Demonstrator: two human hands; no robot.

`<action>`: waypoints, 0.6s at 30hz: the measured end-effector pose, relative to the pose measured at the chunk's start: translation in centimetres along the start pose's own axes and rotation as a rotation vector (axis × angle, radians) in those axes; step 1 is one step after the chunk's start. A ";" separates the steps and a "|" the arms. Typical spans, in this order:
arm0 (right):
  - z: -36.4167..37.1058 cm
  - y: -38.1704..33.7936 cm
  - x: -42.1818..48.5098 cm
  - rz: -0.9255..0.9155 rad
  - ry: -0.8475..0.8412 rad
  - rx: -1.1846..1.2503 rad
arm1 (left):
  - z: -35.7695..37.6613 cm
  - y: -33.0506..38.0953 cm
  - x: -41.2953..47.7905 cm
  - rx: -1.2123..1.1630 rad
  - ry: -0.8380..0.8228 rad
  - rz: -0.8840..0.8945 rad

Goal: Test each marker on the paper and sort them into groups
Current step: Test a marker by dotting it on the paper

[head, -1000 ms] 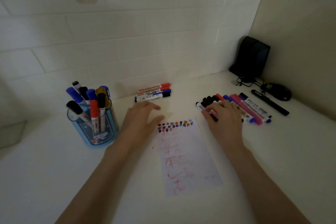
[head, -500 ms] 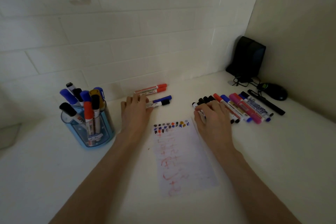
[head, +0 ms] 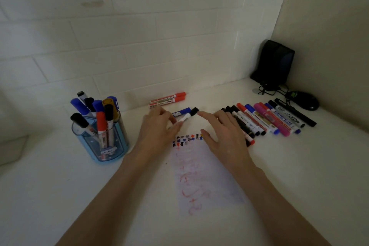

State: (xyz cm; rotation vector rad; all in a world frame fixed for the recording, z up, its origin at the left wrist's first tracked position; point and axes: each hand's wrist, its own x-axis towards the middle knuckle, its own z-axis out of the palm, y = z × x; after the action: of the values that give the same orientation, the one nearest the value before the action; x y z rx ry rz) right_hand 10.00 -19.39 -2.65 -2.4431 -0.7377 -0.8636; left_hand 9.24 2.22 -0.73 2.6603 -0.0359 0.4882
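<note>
Both forearms are reaching forward over the bench (head: pixel 60 195), palms down. Nearest, the paper (head: pixel 207 181) is lying between and partly under the wrists, red scribbles low on it and a row of small coloured test marks (head: pixel 187 139) along its far edge, right under the hands, likely kept central so each marker gets tried there.

The left hand (head: pixel 157 132) is pinching a white-barrelled black-cap marker (head: pixel 188 115), fingertips closing on the barrel while the cap end is pointing toward the right hand; a blue marker (head: pixel 180 112) is lying just beyond it, touching or nearly so. Looks like it is picking the marker up for a test or shifting it between groups; cannot tell which.

The right hand (head: pixel 223 136) is open, fingers spread and flat, gripping nothing, index tip nearly at the black cap, outer fingers resting on the near end of the sorted row of markers (head: pixel 267 120), which is fanning out to its right, probably steadying that group.

Beyond the left hand, two red markers (head: pixel 167 100) are sitting side by side against the wall, a separate group. Left of the left hand, a blue pen holder (head: pixel 101 146) is holding upright markers, likely untested. Far right, beyond the row, a black pouch (head: pixel 275 62) and a mouse (head: pixel 305 100).
</note>
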 end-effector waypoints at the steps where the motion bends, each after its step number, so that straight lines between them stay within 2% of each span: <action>1: 0.1 -0.2 0.0 -0.031 -0.013 0.003 | -0.3 0.6 -0.3 -0.158 -0.066 -0.008; 5: 0.3 -0.5 0.3 -0.108 0.052 0.042 | -1.7 2.2 -0.9 -0.552 -0.415 -0.047; 7: 0.1 -0.6 0.4 -0.062 0.101 0.099 | -2.4 1.8 -1.0 -0.695 -0.423 -0.096; 8: -0.1 -0.8 0.5 0.014 0.120 0.177 | -2.4 1.4 -1.1 -0.739 -0.378 -0.065; 11: -0.4 -1.9 0.6 0.349 0.048 0.664 | -2.0 0.6 -1.8 -0.647 -0.309 0.143; 13: -0.4 -2.8 0.7 0.453 -0.031 0.910 | -1.5 0.9 -2.2 -0.600 -0.336 0.182; 18: 0.1 -3.4 0.4 0.490 -0.114 1.018 | -0.4 1.0 -2.7 -0.433 -0.246 0.232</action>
State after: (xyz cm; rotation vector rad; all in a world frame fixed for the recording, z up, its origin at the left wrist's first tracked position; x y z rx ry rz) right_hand 8.20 -16.63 -1.73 -1.6162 -0.4114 -0.0809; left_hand 6.54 1.32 -0.93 2.2801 -0.4731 0.1899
